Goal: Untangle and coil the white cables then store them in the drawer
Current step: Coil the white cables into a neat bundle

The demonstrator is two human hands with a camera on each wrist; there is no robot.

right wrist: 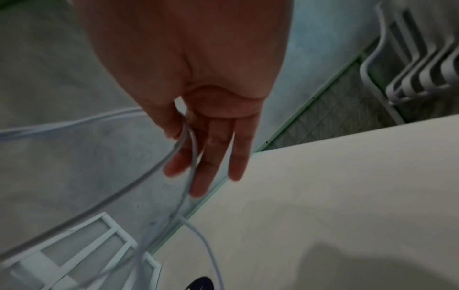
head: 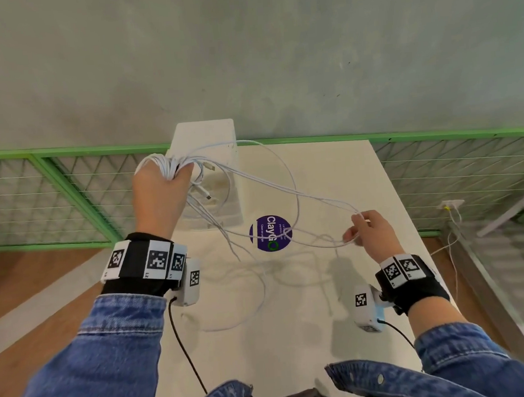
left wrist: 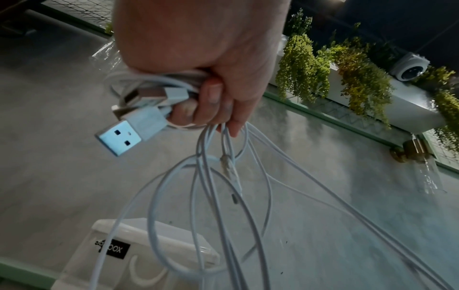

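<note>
Left hand [head: 157, 187] is up around 10 o'clock over the worktop [head: 362, 191], grip curled tight round a bundled wad of the white cables [head: 285, 193]. From the left wrist view you can see a USB-A plug [left wrist: 124, 135] poking out of the fist, with several strands hanging down in loose loops below it.

Right hand [head: 370, 232] is over at 3 o'clock, thumb and forefinger pinching a couple of strands, the other fingers [right wrist: 238, 157] hanging out straight. The strands run slack between the two hands, above a round purple sticker [head: 271, 233] on the worktop. One long loop trails down onto the worktop toward 6 o'clock.

The little white drawer unit [head: 207, 140] sits at 12 o'clock at the far edge, just behind the left hand. Can't tell whether any drawer is open. Green mesh railing [head: 52, 194] beyond the worktop.
</note>
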